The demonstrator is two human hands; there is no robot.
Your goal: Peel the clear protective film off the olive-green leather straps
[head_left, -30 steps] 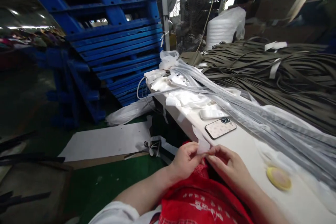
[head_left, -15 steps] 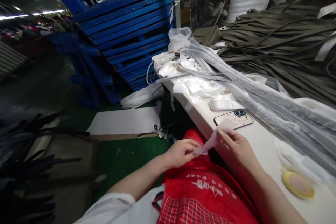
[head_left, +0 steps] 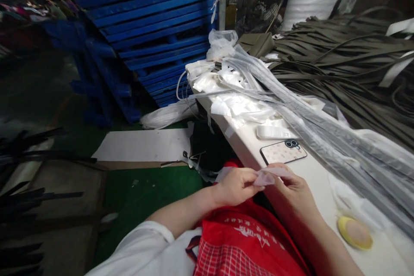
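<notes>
A thin translucent white strip [head_left: 265, 177] stretches between my two hands, above the red apron near the table edge. My left hand [head_left: 235, 185] pinches it with thumb and fingers, and a loose end shows behind that hand. Close by on the right, my right hand [head_left: 291, 185] grips the strip's other part between thumb and fingers. A phone [head_left: 282, 152] in a patterned case lies on the white table [head_left: 318, 181] just beyond my right hand.
White scraps [head_left: 249, 108] and long translucent plastic strips [head_left: 300, 116] cover the table's far part. A round yellow-rimmed object [head_left: 355, 233] lies at right. Dark olive straps [head_left: 339, 60] are heaped behind. Blue pallets [head_left: 161, 30] stand at left, with white board [head_left: 145, 145] on the floor.
My left hand has moved right, closer to my right hand. The strip, stretched out before, is now bunched between them. The view has shifted slightly.
</notes>
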